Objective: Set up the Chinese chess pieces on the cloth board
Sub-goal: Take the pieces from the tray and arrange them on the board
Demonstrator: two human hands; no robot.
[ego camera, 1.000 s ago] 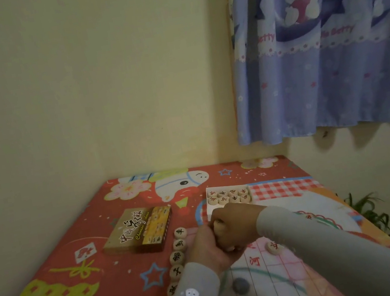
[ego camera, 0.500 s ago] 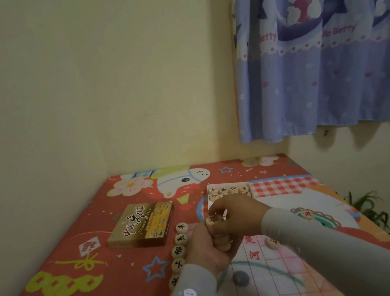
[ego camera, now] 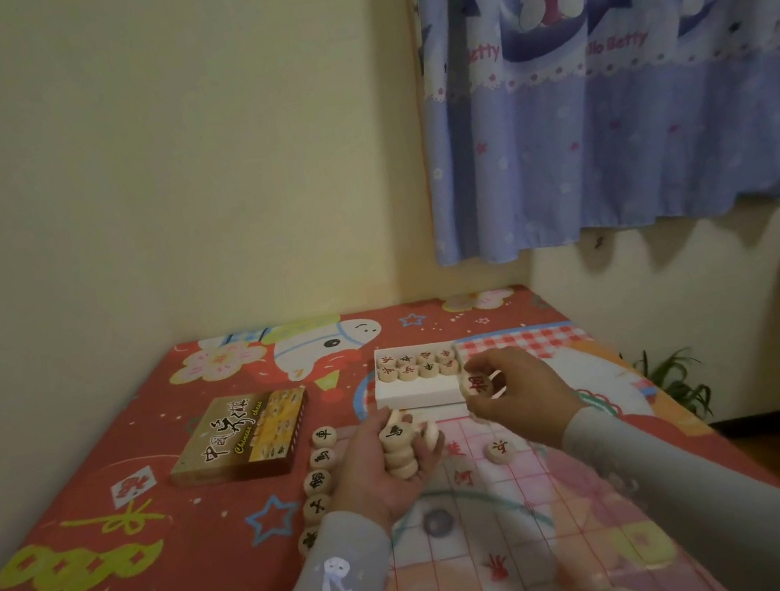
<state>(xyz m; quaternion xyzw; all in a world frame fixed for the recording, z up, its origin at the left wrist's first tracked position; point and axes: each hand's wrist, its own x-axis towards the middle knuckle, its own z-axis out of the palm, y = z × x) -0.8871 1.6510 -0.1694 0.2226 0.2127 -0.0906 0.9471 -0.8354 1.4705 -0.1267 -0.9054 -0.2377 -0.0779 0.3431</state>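
The left hand grips a stack of pieces, its long axis tilted toward the wall. The right hand pinches one red-marked piece, face toward the camera, above the cloth board. A column of black-marked pieces runs along the board's left edge; the white tray lies beyond.

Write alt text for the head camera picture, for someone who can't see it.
A person's left hand holds a stack of round wooden chess pieces while the right hand pinches one red-marked wooden piece over a pink gridded cloth board. Behind sit a white tray of pieces and a brown printed box.
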